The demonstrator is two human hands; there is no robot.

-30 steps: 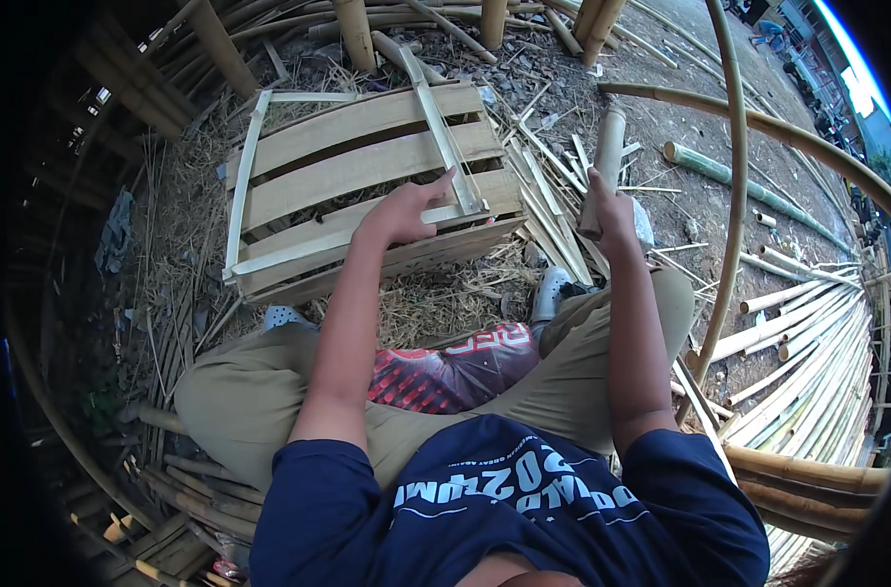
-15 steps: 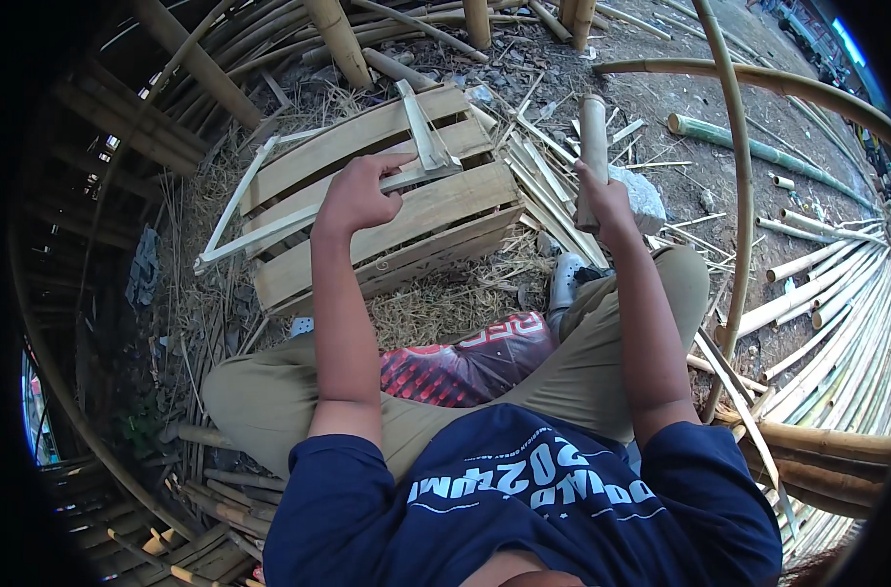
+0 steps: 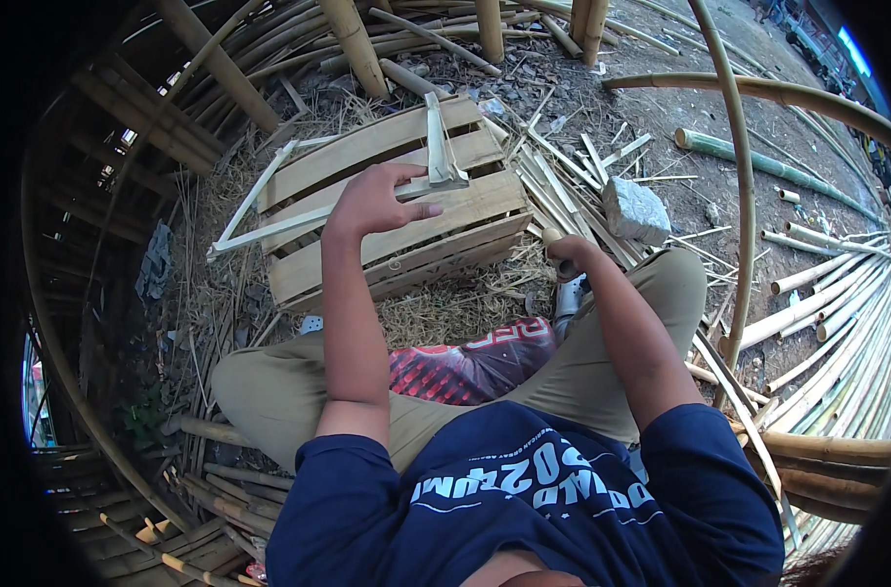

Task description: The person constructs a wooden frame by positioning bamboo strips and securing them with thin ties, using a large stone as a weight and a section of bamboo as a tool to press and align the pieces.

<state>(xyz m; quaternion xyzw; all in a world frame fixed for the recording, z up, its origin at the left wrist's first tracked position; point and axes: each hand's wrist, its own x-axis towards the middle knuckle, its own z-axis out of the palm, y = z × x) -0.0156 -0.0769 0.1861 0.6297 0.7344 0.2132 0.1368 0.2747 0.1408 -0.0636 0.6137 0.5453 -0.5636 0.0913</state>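
A wooden slatted crate (image 3: 387, 235) stands on the ground in front of me. Across its top lies an angular frame of pale split-bamboo strips (image 3: 279, 226), with one corner near the crate's right side. My left hand (image 3: 372, 201) grips a strip close to that corner, thumb and forefinger on either side of it. My right hand (image 3: 578, 256) is closed around a short, thick wooden stick (image 3: 551, 236), beside the crate's near right corner. The stick is seen almost end-on, so most of its length is hidden.
Split strips (image 3: 563, 196) lie right of the crate, by a pale stone block (image 3: 636, 210). Long bamboo poles (image 3: 837, 333) are stacked at far right, and an upright curved pole (image 3: 741, 196) stands before them. A printed sack (image 3: 470, 372) lies between my legs.
My right hand has come down and left with the stick, which has tipped from upright to end-on. On the strip, my left thumb has stretched out.
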